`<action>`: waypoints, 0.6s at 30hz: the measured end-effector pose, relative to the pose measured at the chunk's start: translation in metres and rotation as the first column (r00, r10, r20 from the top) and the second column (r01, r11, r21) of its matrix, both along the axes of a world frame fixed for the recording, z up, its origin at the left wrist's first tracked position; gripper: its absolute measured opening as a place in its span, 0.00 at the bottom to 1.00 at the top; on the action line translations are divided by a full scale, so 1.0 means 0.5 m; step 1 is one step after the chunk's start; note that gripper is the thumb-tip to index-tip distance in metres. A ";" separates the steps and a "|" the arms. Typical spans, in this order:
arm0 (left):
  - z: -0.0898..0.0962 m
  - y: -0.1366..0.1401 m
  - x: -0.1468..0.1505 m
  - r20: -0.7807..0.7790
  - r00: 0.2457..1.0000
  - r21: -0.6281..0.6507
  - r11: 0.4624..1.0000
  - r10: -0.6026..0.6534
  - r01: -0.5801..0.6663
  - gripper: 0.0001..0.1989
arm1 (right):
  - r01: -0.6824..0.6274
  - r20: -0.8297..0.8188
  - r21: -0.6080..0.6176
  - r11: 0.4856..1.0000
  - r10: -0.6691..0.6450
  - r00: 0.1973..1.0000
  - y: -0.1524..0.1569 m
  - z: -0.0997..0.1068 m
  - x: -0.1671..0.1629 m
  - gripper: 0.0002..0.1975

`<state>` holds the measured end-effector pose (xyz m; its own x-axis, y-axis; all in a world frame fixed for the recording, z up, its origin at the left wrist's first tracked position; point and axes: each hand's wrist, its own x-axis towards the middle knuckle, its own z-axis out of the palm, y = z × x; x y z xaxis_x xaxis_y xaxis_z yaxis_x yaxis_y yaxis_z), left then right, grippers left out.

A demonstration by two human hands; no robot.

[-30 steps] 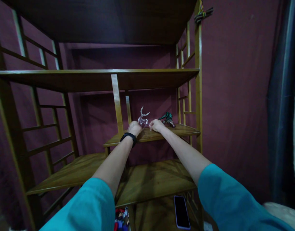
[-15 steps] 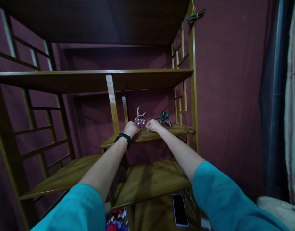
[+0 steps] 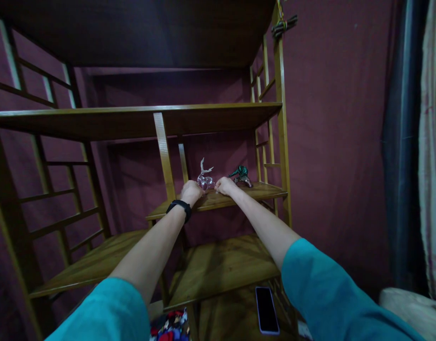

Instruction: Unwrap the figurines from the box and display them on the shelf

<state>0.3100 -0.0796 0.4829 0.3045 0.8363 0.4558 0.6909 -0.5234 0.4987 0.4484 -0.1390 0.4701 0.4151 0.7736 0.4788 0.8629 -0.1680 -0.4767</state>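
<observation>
A clear glass deer figurine [image 3: 205, 182] with tall antlers stands upright on the middle wooden shelf [image 3: 212, 201]. My left hand [image 3: 191, 192], with a black band on the wrist, is closed at the deer's left side, its fingertips partly hidden. At the deer's right end my right hand [image 3: 225, 185] is closed in a pinch at its edge. Just right of that hand is a dark green and brown figurine [image 3: 242, 175], touched by neither hand.
An upright post [image 3: 163, 156] rises left of the deer, beneath a higher shelf [image 3: 132, 109]. A phone [image 3: 267, 310] lies on the lowest surface. Beside it is a box of colourful small items [image 3: 171, 327]. A bundle of sticks [image 3: 284, 26] hangs at the right post.
The view has shifted slightly. Both hands stay at the glass deer, which keeps its place on the shelf.
</observation>
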 end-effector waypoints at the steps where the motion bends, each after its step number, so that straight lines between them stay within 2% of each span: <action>1: 0.002 -0.002 0.001 -0.015 1.000 -0.011 1.000 0.027 -0.027 0.13 | 0.002 -0.002 0.000 1.000 -0.002 1.000 0.001 0.000 0.001 0.06; 6: 0.005 -0.008 0.001 -0.054 0.997 -0.017 0.998 0.058 -0.059 0.15 | -0.001 0.009 0.005 1.000 0.001 1.000 0.003 0.000 0.002 0.05; 18: 0.008 -0.008 0.001 -0.138 0.990 -0.041 0.998 0.035 -0.041 0.17 | -0.005 -0.024 -0.018 1.000 0.005 1.000 -0.006 0.003 -0.001 0.05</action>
<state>0.3105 -0.0835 0.4867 0.3294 0.8665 0.3750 0.7731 -0.4756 0.4198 0.4481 -0.1418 0.4716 0.4222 0.7840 0.4551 0.8522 -0.1720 -0.4942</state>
